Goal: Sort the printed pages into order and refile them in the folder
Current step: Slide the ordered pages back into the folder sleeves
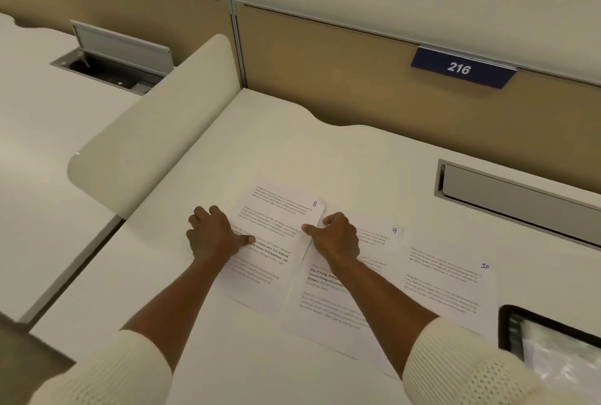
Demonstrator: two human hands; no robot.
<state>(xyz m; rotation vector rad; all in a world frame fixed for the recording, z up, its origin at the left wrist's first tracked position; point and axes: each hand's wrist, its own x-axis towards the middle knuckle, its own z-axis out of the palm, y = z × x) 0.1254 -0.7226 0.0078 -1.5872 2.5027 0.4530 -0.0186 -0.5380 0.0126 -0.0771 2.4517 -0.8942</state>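
Three printed pages lie side by side on the white desk [260, 131]. The page marked 8 [279, 219] is at the left, the page marked 9 [328, 307] in the middle and the page marked 10 [448, 287] at the right, each overlapping its neighbour a little. My left hand [213, 235] rests flat on the left edge of page 8, thumb on the text. My right hand [335, 235] presses where pages 8 and 9 meet, thumb on page 8's right edge. A dark-rimmed folder with a clear sleeve [553, 339] shows at the right edge.
A rounded cream divider [156, 125] separates this desk from the one at the left. A closed cable flap [520, 196] is set into the desk at the right. A tan partition with a blue sign 216 [461, 68] stands behind. An open cable box [113, 63] is on the neighbouring desk.
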